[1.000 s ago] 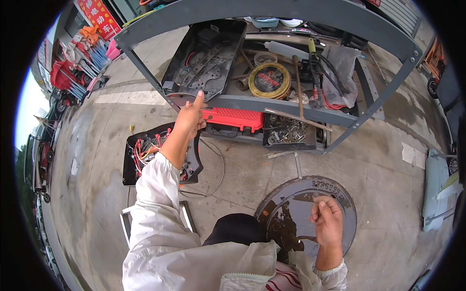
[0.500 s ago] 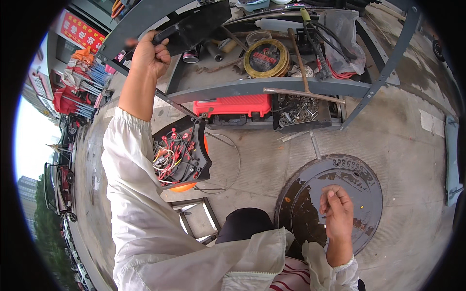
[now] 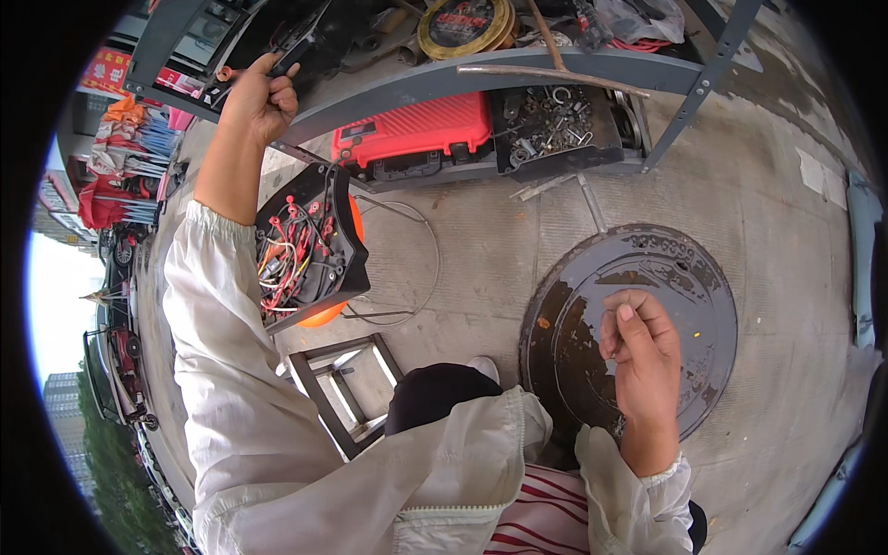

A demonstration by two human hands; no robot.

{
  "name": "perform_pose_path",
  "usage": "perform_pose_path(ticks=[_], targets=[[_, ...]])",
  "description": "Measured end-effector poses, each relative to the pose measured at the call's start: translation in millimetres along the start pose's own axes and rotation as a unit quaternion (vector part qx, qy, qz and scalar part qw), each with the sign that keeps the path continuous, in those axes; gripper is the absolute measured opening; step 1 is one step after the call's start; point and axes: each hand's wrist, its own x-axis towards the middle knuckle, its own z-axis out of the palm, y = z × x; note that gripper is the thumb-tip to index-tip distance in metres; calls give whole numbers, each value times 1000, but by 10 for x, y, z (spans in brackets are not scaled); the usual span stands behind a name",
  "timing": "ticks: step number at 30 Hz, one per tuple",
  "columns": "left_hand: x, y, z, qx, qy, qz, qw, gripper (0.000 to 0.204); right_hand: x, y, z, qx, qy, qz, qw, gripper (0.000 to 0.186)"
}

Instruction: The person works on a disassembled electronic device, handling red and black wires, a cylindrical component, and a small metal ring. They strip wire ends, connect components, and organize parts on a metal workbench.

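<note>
My left hand (image 3: 259,98) is raised to the left end of a grey metal shelf, its fingers closed on the edge of a dark, flat black plastic piece (image 3: 303,42). That piece is partly cut off by the shadowed upper edge, so its full shape does not show. Over a round black manhole cover (image 3: 564,370) on the ground, my right hand (image 3: 645,359) hovers with its thumb pressed to curled fingers. Whether anything small is pinched there, I cannot make out.
Below the shelf (image 3: 518,76) are a red toolbox (image 3: 416,129) and a black tray of metal fasteners (image 3: 592,159). A black bin of tangled wires (image 3: 350,264) stands left, near a metal-framed stool (image 3: 311,381). A hammer (image 3: 555,78) overhangs the shelf edge, beside a yellow-rimmed round tin (image 3: 504,23).
My view has shifted, so the shelf sits higher in the picture. The black piece, earlier held up and tilted above the shelf, is now lower at its left end. My right hand stays pinched.
</note>
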Motion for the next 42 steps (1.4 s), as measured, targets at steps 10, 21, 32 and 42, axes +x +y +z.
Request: perform_pose_path(ticks=[10,21,32,42], targets=[[-1038,-1361,495,148,-125,-19,981,31,51,472,-50,-54,-27,-25,998,27],[-1814,-2691,1220,312,-633,-153,692,32,250,693,-272,-54,-21,-79,995,28],[491,-3250,1206,-40,-129,-231,963,59,227,545,-978,253,128,50,958,25],[133,-3285,1034,-79,-239,-203,946,20,714,643,-571,73,184,74,978,73]])
